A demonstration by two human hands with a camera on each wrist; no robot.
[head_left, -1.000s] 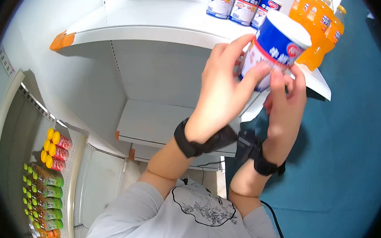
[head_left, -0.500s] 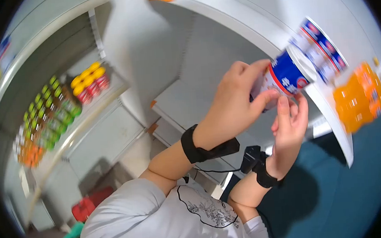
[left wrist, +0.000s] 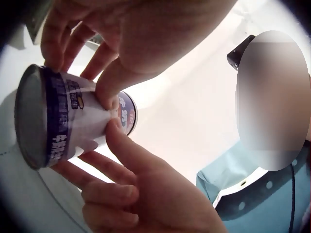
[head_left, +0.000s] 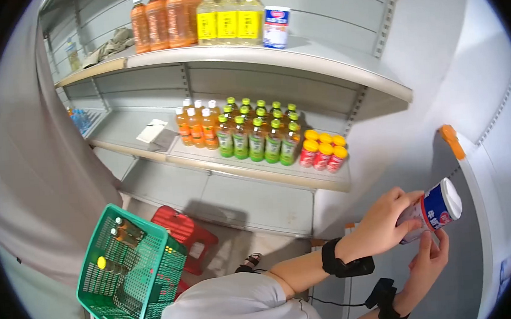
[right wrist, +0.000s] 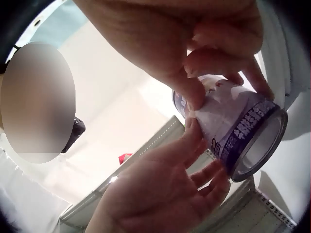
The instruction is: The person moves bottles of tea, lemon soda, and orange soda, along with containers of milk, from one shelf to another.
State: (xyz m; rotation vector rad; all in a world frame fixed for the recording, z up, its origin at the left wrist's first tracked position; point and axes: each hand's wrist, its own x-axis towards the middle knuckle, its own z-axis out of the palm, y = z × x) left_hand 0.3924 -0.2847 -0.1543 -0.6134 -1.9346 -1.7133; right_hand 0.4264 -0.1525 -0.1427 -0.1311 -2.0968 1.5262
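A blue-and-white can with a red band and white lid is held tilted between both hands. My left hand grips its side, thumb across the label. From below, my right hand pinches the same can. In the left wrist view the can shows its metal bottom, and two thumbs meet tip to tip on the label. The right wrist view shows the can with fingers on opposite sides of it.
A similar can stands beside yellow-labelled bottles on the upper shelf. Below are green-capped bottles and yellow-lidded red jars. A green basket with bottles is at lower left, near a red stool. White shelving stands right.
The head view has swung left, bringing the basket and stocked shelves into sight. The can, still in both hands, sits farther right and lower in view; the orange bottles have left it.
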